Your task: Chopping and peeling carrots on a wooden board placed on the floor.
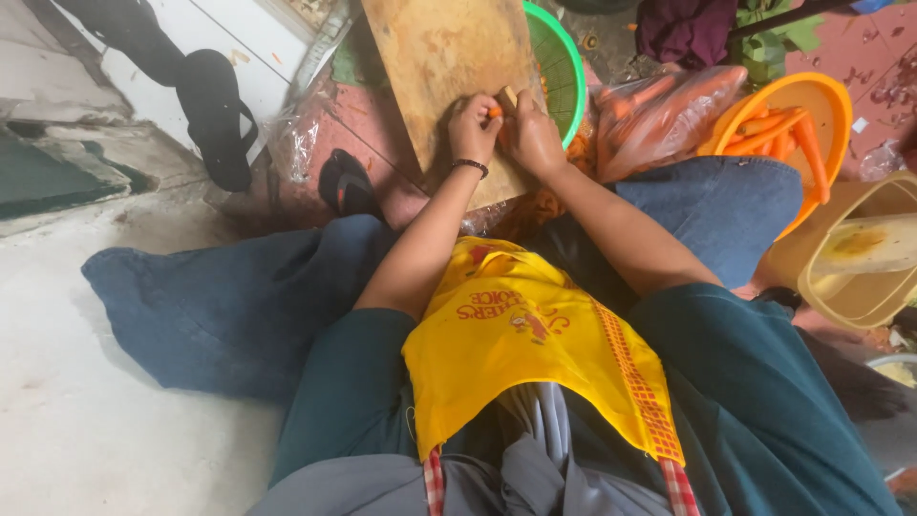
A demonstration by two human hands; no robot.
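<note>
Now | left hand (473, 126) grip pinches carrot piece (494, 112) on cutting board (439, 57); right hand (531, 136) grip unclear

Right of the wooden cutting board (441, 67) in front of you lies a clear plastic bag (659, 115), crumpled and full of orange carrots, touching the orange basket's rim. Left of the board, a crinkled clear plastic wrapper (298, 143) sits on the floor. Below the board, your yellow apron (521, 358) bears red printed lettering.
</note>
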